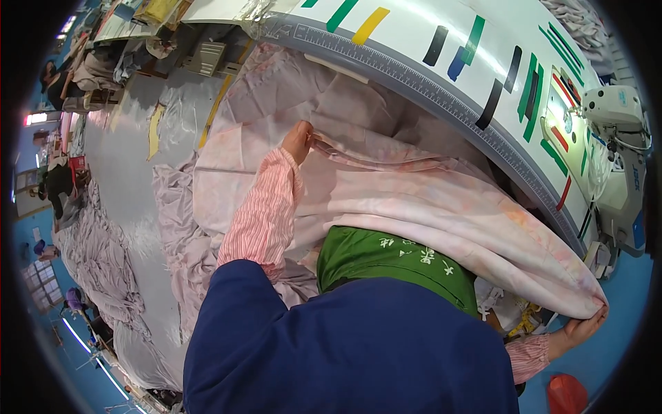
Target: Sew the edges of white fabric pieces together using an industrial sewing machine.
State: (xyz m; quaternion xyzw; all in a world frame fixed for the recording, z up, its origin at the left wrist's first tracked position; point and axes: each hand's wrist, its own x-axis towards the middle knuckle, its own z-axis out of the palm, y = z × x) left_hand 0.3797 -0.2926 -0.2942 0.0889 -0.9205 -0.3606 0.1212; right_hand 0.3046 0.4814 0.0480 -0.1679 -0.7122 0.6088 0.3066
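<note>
A large pale pink cloth with faint orange blotches is stretched across my lap and along the table edge. Near the top middle, my left hand is closed in a pinch on the cloth's folded edge. Far to the right, my right hand grips the other end of the same edge, which runs in a long, loose sag between the two hands. More of the cloth hangs in folds below and left of my left forearm. My right fingertips are partly hidden by the cloth.
A white sewing table with a ruler strip along its curved edge carries green, black, yellow and red tape pieces. A sewing machine stands at its right. Heaped fabric lies to the left. A red bag sits at lower right.
</note>
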